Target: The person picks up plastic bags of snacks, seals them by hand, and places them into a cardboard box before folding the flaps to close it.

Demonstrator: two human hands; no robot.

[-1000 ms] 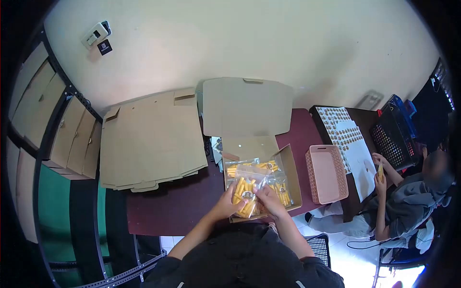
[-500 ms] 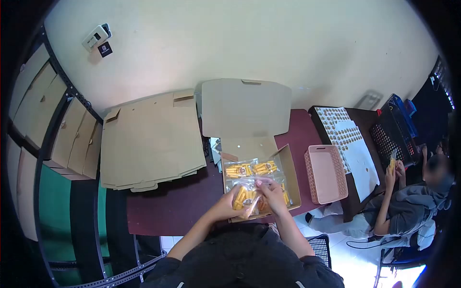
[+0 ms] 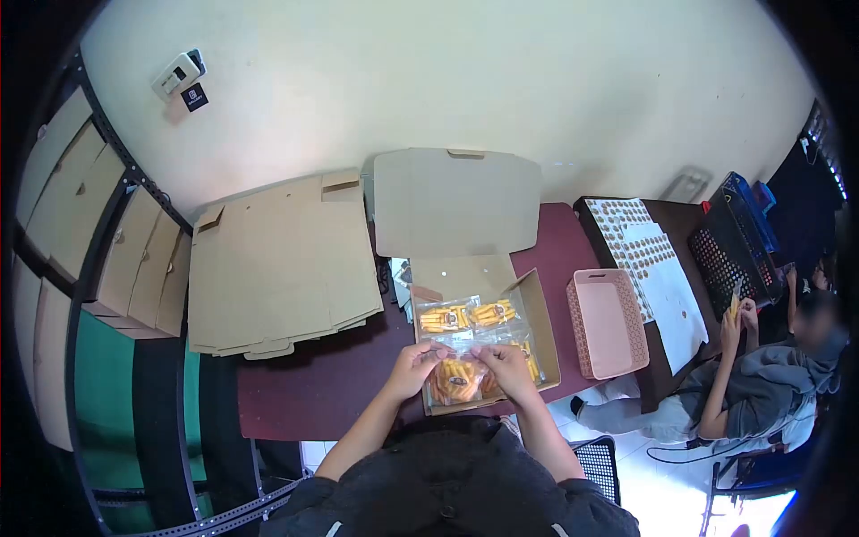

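Narrow gap between carton (image 3: 540,327) and pink basket (image 3: 607,315), with raised lid (image 3: 458,204) behind and cardboard stack (image 3: 284,268) leftward as obstacles

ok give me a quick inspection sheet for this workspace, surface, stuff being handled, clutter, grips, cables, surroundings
Surface: maroon tabletop; dark table to its right
Job's things: open cardboard box with packed bags of yellow sticks; a similar handled bag at its near end
Clutter: stacked flat cardboard left of the box; pink basket to its right; printed sheets on the dark table
Grips: left-hand grip and right-hand grip pinch the handled bag near its upper edge
Cables: thin black cable below the seated co-worker
Surroundings: shelved cardboard boxes at left; pale wall behind
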